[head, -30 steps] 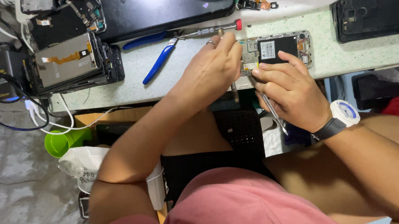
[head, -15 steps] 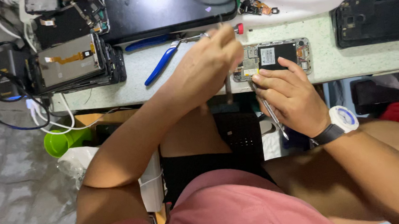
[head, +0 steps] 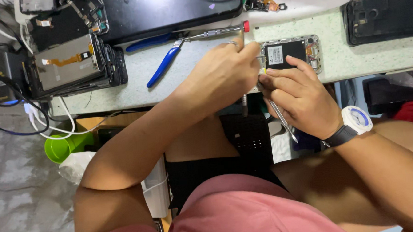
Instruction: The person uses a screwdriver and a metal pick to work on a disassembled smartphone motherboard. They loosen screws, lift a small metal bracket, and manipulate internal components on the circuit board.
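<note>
Silvery tweezers [head: 282, 119] in right hand [head: 300, 99]; left hand [head: 223, 75] touching opened phone [head: 290, 52].

Pale speckled surface [head: 354, 56] runs across the top, white cloth [head: 313, 2] behind it. Grey mottled floor [head: 13, 196] at left, black and white cables [head: 9, 126] trailing over it. Green cup [head: 62, 147] under the surface edge. Even, soft light.

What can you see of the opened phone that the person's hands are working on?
The opened phone lies flat near the front edge of the pale speckled bench, its back cover off. A black battery with a white label fills the middle; small circuit parts show at its right end. The right hand rests fingers on it; the left hand meets its left end.
</note>
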